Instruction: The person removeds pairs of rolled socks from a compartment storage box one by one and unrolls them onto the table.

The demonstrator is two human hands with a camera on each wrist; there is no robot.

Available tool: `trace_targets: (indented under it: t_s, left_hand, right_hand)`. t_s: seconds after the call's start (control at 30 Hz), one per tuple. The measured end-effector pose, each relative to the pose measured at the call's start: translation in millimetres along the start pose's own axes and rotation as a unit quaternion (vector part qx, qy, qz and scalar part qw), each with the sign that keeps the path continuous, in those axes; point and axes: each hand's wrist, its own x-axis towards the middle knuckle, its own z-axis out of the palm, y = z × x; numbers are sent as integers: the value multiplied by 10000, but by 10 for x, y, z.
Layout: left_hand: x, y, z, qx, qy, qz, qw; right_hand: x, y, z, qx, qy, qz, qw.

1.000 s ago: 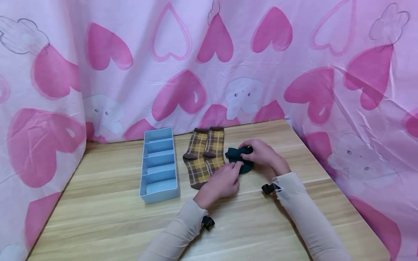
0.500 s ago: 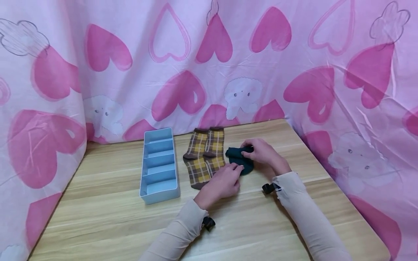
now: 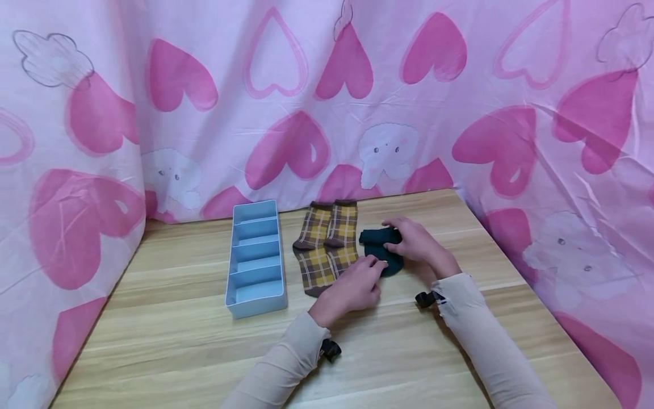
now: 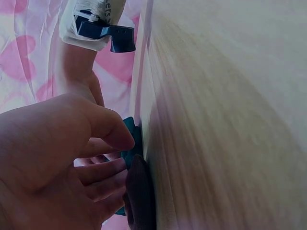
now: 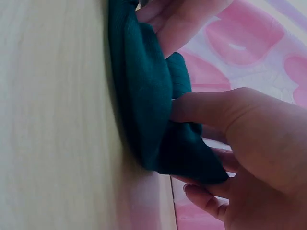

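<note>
A dark green sock bundle (image 3: 379, 245) (image 5: 148, 110) lies on the wooden table (image 3: 168, 341), right of a flat pair of brown and yellow plaid socks (image 3: 327, 244). My right hand (image 3: 415, 243) (image 5: 240, 143) grips the far part of the green bundle, thumb pressed into the fabric. My left hand (image 3: 357, 282) (image 4: 72, 158) rests at the bundle's near edge, its curled fingertips (image 3: 377, 264) touching the green cloth over the plaid socks' toe end (image 4: 140, 196).
A light blue divided organiser tray (image 3: 255, 257) with several open compartments stands left of the plaid socks. Pink heart-printed cloth (image 3: 327, 96) hangs behind and on both sides of the table.
My right hand has shifted slightly over the green bundle, pressing it flatter. The left fingertips stay at its near edge. The view has shifted a little.
</note>
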Motion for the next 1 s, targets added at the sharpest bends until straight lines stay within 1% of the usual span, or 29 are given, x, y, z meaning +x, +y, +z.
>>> trace_targets:
  t_s: [0.13, 0.23, 0.37, 0.5, 0.63, 0.73, 0.87, 1.0]
  left_hand:
    - [2, 6, -5, -105, -51, 6, 9999]
    - [6, 8, -12, -134, -68, 43, 9999]
    - [6, 16, -15, -54, -67, 75, 9999]
    - [3, 29, -6, 42, -95, 49, 9999]
    - [5, 31, 1, 75, -104, 19, 9999]
    - [0, 35, -2, 76, -114, 17, 9999]
    - [-12, 43, -12, 51, -143, 24, 9999]
    - [-22, 49, -24, 22, -164, -13, 9999]
  right_hand:
    - [1, 28, -1, 252, 205, -48, 9995]
    - [16, 34, 1, 224, 286, -67, 9993]
    - [31, 32, 25, -50, 474, -116, 9988]
    - [40, 18, 74, -449, 846, -254, 9951]
    - [50, -16, 106, -496, 1177, -377, 9911]
    - [38, -49, 106, -633, 1110, -363, 9911]
    - [9, -76, 89, -903, 752, -242, 9928]
    - [1, -95, 78, -984, 578, -214, 9932]
